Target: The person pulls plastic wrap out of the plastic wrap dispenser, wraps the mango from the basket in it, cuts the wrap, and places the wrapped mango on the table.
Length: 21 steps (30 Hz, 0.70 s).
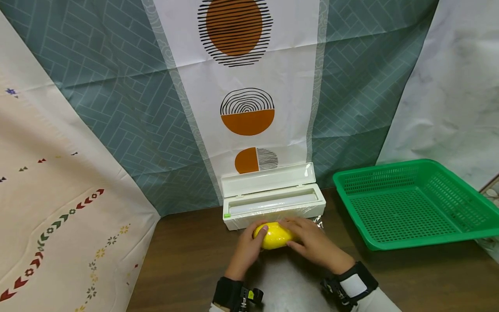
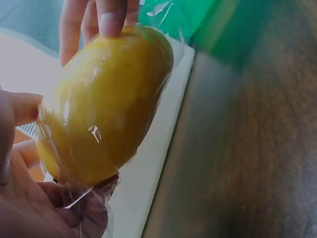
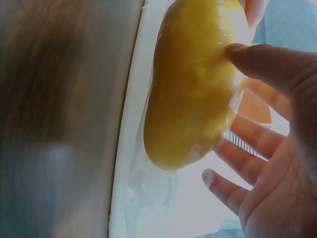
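A glossy yellow mango (image 1: pixel 274 236), wrapped in clear cling film, is held between both hands above the table. My left hand (image 1: pixel 249 247) grips one end, its thumb on the near side. At the other end my right hand (image 1: pixel 312 242) pinches it with the thumb in front and fingers behind. Loose film bunches under the mango (image 2: pixel 101 104) near the left palm in the left wrist view. In the right wrist view the right thumb presses the wrapped mango (image 3: pixel 195 94). Just behind the hands stands a white cling film dispenser (image 1: pixel 273 219), lid up, with a film roll (image 1: pixel 274 203) inside.
A green plastic basket (image 1: pixel 390 245) sits on the right of the brown wooden table (image 1: pixel 183 268). Patterned cloth (image 1: pixel 128 99) hangs behind, and a cream printed cloth (image 1: pixel 58 195) closes off the left side. A shiny scrap of film (image 1: pixel 319 222) sticks out beside the dispenser's right end.
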Motion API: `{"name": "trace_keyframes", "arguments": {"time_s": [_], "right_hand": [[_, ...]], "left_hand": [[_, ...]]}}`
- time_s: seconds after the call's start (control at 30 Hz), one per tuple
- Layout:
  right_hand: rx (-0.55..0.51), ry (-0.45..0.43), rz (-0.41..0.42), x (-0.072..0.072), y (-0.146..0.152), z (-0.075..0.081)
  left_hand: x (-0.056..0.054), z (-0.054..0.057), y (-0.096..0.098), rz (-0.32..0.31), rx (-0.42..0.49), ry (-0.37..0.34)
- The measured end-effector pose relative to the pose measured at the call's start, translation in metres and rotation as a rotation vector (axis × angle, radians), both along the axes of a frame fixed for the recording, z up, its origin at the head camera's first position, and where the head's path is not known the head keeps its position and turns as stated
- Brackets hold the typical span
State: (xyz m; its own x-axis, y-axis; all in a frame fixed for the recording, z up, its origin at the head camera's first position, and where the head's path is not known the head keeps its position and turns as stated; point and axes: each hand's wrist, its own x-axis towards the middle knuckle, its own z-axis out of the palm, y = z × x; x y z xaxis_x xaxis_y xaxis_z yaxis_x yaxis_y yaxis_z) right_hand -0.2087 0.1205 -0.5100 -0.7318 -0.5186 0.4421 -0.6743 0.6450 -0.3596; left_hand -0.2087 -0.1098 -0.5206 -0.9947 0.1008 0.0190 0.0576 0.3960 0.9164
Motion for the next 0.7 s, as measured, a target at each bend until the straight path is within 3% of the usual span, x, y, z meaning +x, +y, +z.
{"name": "trace_keyframes", "arguments": {"time_s": [0.23,0.53,0.7], "right_hand": [[0.002,-0.039,0.019,0.001,-0.004,0.000],[0.001,0.073,0.006,-0.002,-0.004,-0.003],[-0.025,0.070,0.013,-0.002,-0.003,-0.001]], "left_hand": [[0.001,0.006,-0.004,0.006,0.077,-0.038],[0.002,0.011,-0.004,0.012,0.048,-0.006],[0.004,0.017,-0.002,0.035,0.006,0.019]]}}
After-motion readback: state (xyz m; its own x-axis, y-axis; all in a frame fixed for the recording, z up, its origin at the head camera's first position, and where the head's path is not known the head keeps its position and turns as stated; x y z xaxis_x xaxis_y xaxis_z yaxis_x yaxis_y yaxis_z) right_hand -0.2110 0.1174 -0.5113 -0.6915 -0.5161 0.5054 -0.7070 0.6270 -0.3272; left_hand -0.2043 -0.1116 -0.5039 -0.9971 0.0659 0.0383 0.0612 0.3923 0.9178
